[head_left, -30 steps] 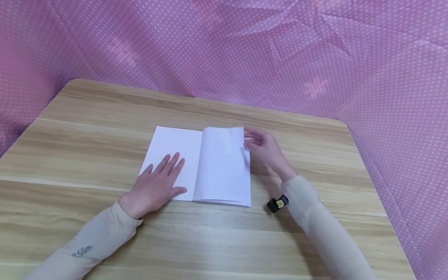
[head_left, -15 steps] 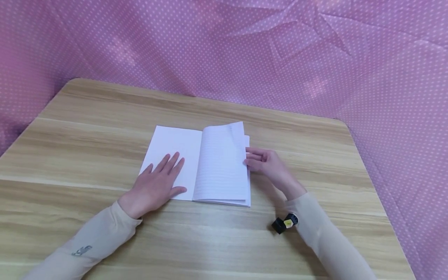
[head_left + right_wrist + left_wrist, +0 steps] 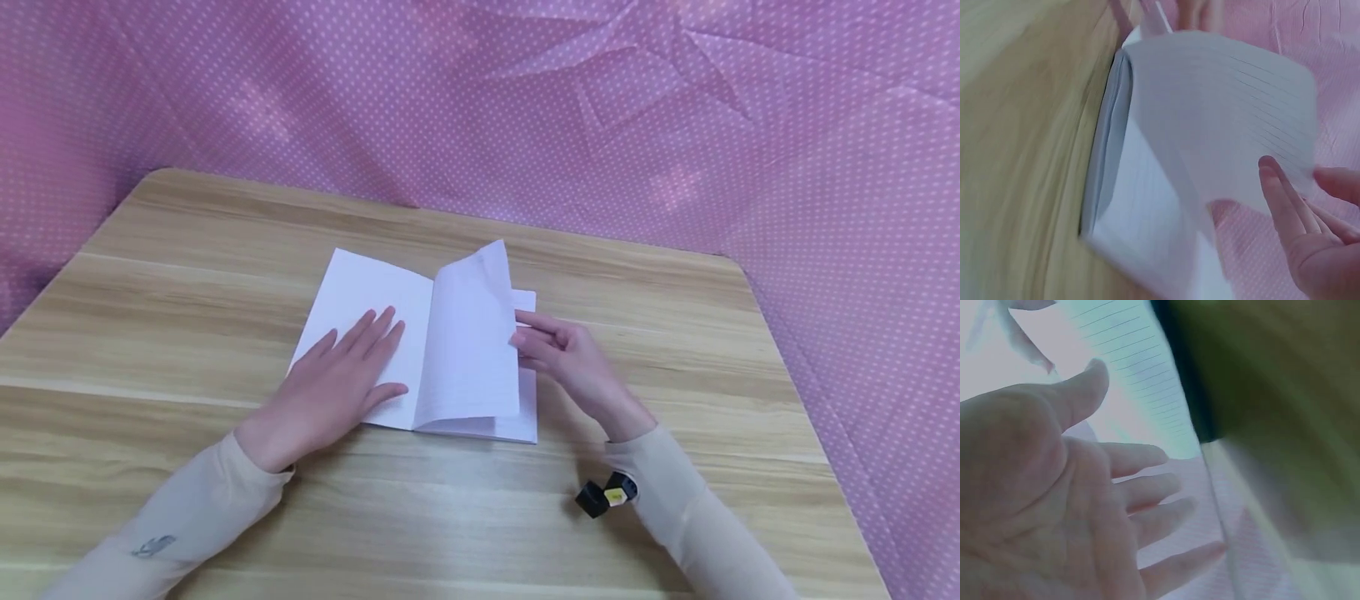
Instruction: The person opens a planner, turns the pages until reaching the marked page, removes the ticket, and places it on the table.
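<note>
Head view, open notebook (image 3: 417,350), right hand (image 3: 576,362) holding page (image 3: 471,337)

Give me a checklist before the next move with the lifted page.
1. Notebook open on the tabletop: ok.
2. Right hand at the outer edge of the lifted page: ok, thumb and fingers on opposite sides.
3. Only one leaf raised: cannot tell.
4. Left page clear to receive it: not ok, left hand is over it.
5. Left hand pressing firmly: cannot tell.
</note>
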The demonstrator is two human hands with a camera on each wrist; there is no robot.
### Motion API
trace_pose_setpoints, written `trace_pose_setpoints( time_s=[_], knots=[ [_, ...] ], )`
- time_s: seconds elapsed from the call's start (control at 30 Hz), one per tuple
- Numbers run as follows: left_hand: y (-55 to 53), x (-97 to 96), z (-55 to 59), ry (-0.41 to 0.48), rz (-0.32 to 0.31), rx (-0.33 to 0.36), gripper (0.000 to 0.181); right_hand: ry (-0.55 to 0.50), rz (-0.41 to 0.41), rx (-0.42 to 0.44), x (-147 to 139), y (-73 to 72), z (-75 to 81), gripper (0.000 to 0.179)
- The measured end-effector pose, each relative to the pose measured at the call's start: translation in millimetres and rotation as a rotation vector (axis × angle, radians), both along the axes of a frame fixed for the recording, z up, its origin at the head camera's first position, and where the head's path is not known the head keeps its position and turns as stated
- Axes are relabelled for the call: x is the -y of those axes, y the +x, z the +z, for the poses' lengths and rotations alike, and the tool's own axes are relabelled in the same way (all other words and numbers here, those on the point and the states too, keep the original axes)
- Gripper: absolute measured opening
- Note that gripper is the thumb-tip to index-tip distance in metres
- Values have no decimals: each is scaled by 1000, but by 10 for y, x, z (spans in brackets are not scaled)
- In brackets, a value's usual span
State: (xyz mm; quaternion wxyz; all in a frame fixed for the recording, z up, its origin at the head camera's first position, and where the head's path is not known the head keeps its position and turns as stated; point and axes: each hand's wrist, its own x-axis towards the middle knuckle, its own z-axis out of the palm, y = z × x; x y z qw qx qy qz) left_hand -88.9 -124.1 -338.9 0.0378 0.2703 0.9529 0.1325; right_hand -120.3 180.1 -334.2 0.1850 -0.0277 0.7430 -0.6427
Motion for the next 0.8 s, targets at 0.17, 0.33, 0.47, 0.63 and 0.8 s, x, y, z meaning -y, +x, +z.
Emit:
trace_pose_setpoints(
  time_s=[0.17,0.33,0.47,0.63,0.8],
  knots=[
    [-14,-98,218,57,-38,-115,68,-103,54,-90,173,27,48,44],
    [8,-183,452,134,-72,-187,66,-234,223,-211,416,37,23,40],
    [50,-197,576,141,-96,-237,61,-137,379,-364,603,57,-23,41],
    [80,-141,546,71,-87,-225,60,279,601,-600,753,106,-76,45],
    [56,-37,278,-51,-49,-114,65,603,807,-690,843,171,-145,51]
  ],
)
